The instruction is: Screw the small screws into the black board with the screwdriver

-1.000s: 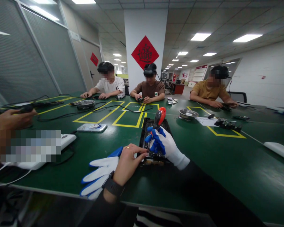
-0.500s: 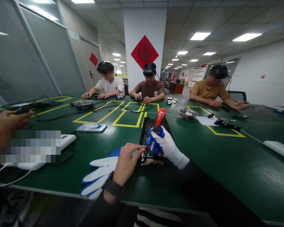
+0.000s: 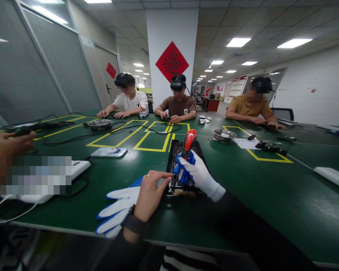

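Note:
My right hand (image 3: pixel 205 176), in a white and blue work glove, is wrapped around a screwdriver (image 3: pixel 190 140) with a red and black handle. The handle leans up and away, its tip hidden behind the glove. Beneath it lies a black casing (image 3: pixel 173 150), an open housing with parts inside, flat on the green table. My left hand (image 3: pixel 151 192) is bare, with a ring and a dark watch. Its thumb and forefinger pinch together at the casing's left near edge; what lies between them is too small to make out. A loose glove (image 3: pixel 120 205) rests beside my left wrist.
A phone (image 3: pixel 109 152) and a white power strip (image 3: pixel 80 168) lie to the left. Metal bowls (image 3: pixel 100 123) (image 3: pixel 224 136) stand farther back. Black parts (image 3: pixel 271 148) sit at right by a sheet of paper (image 3: pixel 244 143). Several co-workers sit around the table.
My left fingertips have shifted very slightly left at the casing's edge. My right hand keeps its hold on the screwdriver. The co-worker at far right has drawn an outstretched hand inward.

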Demonstrator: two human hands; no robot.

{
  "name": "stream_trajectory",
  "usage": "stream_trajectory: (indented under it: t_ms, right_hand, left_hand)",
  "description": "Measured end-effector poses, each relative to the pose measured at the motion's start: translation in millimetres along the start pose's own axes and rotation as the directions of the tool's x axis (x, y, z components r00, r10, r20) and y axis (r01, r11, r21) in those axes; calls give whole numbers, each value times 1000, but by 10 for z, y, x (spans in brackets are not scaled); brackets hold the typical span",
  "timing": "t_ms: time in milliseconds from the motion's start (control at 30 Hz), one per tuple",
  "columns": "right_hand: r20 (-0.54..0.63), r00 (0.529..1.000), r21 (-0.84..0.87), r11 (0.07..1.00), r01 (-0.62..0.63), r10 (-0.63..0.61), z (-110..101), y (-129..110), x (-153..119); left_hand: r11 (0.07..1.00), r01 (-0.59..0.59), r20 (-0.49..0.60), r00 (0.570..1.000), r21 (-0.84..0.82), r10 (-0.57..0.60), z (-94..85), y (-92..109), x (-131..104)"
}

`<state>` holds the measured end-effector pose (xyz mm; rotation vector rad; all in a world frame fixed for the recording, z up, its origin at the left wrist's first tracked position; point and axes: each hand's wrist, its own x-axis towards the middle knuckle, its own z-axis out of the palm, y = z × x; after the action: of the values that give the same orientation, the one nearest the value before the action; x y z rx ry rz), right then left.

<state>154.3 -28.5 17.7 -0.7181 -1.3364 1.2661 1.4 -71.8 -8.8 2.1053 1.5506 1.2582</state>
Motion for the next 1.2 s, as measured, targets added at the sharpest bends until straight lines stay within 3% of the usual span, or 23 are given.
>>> stream_trajectory:
  t_ms: [333,467,833,1200]
  right_hand:
    - [-19,1000,-14,1000,14,-14,3,-4,8]
    - [26,999,-16,1000,-25,25,0,-13,-6]
    - [-6,1000,-59,998,0,-1,20,-42,5]
    - [-15,1000,-67,998,3,-4,21,-55,-9]
  left_hand:
    - [1000,7,3,1000,10,-7,-4,15,-4]
    - [999,15,-8,1000,34,-14,-23,82,-17]
    - [983,-137,89,988,125,127,-7,139,-56]
    - [976,-165,97,984,144,152,-14,145,-62]
